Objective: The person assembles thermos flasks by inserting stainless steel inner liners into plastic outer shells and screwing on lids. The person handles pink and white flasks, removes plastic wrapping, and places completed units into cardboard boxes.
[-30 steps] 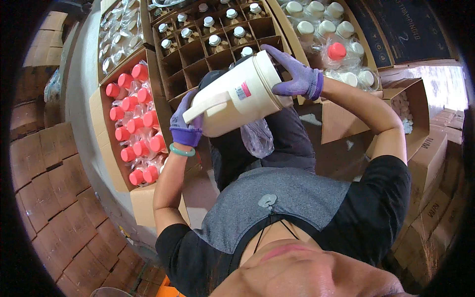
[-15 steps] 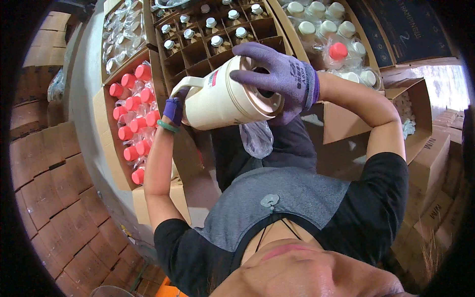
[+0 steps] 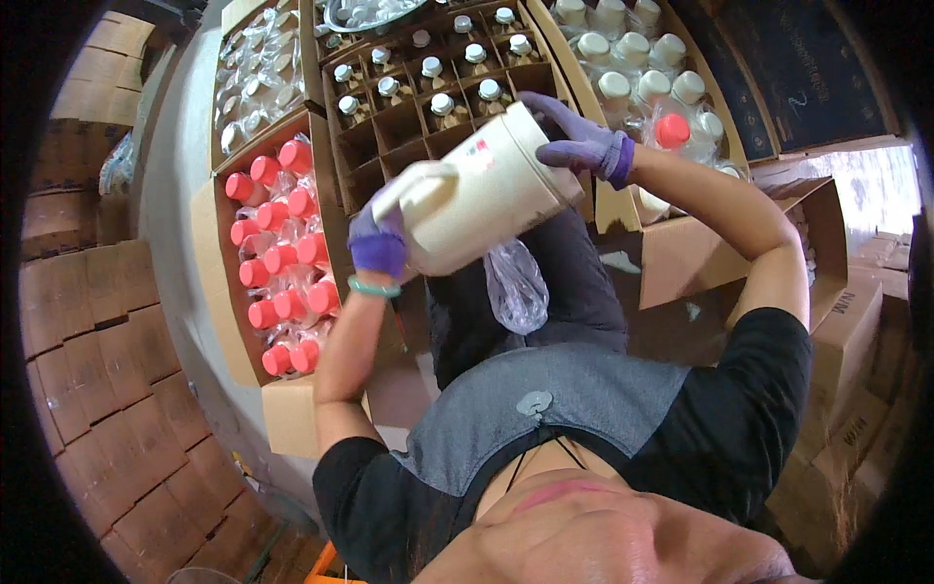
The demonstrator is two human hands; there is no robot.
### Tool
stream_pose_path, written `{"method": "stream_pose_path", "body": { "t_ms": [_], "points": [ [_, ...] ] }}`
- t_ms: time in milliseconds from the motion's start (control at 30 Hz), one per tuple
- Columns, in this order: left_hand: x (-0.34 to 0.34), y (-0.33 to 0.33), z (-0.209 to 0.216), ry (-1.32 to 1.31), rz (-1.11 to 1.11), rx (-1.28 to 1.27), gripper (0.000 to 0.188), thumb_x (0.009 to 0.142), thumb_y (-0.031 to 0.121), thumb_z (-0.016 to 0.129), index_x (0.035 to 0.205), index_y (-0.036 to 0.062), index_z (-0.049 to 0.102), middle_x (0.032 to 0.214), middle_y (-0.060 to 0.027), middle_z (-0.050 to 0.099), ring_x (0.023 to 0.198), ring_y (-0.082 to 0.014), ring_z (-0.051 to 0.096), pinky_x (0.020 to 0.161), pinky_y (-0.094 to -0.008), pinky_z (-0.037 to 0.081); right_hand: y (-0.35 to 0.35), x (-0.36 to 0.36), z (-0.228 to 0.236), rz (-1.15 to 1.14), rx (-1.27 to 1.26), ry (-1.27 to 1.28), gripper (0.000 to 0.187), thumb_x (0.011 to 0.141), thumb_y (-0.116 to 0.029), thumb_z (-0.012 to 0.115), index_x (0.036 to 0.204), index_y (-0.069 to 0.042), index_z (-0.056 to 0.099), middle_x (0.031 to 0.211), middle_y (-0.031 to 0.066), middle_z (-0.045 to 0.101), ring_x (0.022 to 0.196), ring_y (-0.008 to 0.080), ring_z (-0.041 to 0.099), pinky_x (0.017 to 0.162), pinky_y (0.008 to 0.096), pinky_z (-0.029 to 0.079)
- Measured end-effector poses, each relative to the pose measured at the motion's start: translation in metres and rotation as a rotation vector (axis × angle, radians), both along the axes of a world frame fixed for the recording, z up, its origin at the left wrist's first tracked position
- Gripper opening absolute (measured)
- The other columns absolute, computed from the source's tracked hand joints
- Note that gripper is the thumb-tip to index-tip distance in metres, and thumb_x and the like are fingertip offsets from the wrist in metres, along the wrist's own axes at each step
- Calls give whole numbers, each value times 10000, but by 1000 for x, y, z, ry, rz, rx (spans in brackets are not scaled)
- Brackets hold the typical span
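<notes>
A cream-coloured jug with a side handle lies tilted on its side in the air over my lap. Purple work gloves cover both hands. At the jug's left end, my left hand is closed around the handle. My right hand grips the other end, its fingers along the rim. That end faces away, so its inside is hidden. Below the jug, a crumpled clear plastic bag hangs in front of my dark trousers. Behind it stands a divided carton holding several white-capped bottles.
On the left is a carton of red-capped bottles, with a carton of plastic-wrapped items beyond it. White-capped bottles and one red-capped bottle fill a carton at right. A metal bowl sits far back. Stacked cartons line the left.
The jug has turned so its open end now faces away and its right end sits higher. My left hand has shifted right. My right hand has moved from across the opening to the rim.
</notes>
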State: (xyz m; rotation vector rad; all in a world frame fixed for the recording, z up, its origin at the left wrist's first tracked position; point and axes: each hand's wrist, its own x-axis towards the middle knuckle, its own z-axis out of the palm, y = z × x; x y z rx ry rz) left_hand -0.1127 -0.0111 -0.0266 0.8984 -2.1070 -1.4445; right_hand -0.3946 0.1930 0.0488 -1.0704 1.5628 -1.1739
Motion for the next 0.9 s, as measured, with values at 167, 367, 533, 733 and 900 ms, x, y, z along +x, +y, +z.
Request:
{"method": "stream_pose_path", "body": {
  "t_ms": [167,367,533,733,900],
  "points": [
    [27,43,50,27,-325,-717,923,848,677,443,1425,-38,353,1429,-244,417,1316,-388,420,1110,-563,206,25,-15,-39,68,40,-62,995,732,-341,742,1497,-21,192,1458,183,368,1320,275,388,1108,388,318],
    [78,57,4,144,381,1119,448,917,435,499,1134,65,625,1013,-112,654,920,-266,627,808,-424,524,58,7,-12,233,-360,447,1185,588,-488,805,1479,13,206,1386,186,402,1314,309,379,1114,417,287],
    [56,60,79,270,75,-255,345,900,188,513,1184,0,570,1187,-152,580,1093,-280,561,968,-401,428,65,8,-40,25,-107,-719,973,738,-393,692,1507,-67,192,1454,141,365,1347,242,358,1114,381,298],
    [52,22,92,826,-54,742,715,937,535,411,1461,58,317,1435,-169,420,1287,-325,454,1094,-466,342,76,25,21,-3,-506,95,1122,669,-513,806,1496,-63,196,1479,146,338,1341,293,380,1101,403,317],
    [43,10,89,316,43,390,699,902,580,477,1351,45,429,1256,-180,548,1139,-316,559,988,-468,442,88,40,2,-97,-334,-163,960,773,-504,722,1486,-66,252,1474,124,377,1329,263,414,1105,404,324]
  ]
}}
